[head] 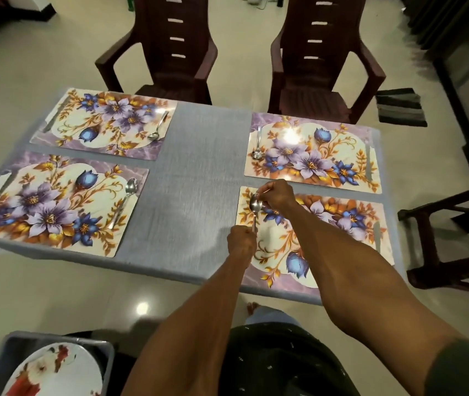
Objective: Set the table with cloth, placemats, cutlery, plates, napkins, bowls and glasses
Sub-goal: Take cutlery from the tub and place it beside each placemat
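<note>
Head view: a spoon [255, 210] is held over the inner edge of the near right placemat [327, 238], gripped at both ends. The fingers of the left hand [240, 241] are clenched around the lower end of the handle, while the fingertips of the right hand [275, 195] are pinched at the bowl end. The spoon's long axis runs away from the person, bowl end far, roughly parallel to the mat's inner edge, so it is judged that only a short lowering is needed to lay it there. The left hand sits nearer the person; the right hand is reached further across the mat.

Spoons are already laid on the other three mats: one on the far right placemat [313, 152], at its inner edge, and one on the inner side of each of the near left placemat [53, 204] and far left placemat [104, 124]. What appear to be knives are seen at the outer edges, though blurred. All four mats lie on the grey cloth [199, 167].

At lower left, a grey tub [107, 358] is seen, with a floral plate [56, 372] resting inside it; what else it holds cannot be told. Plates, napkins, bowls and glasses are not yet set.
</note>
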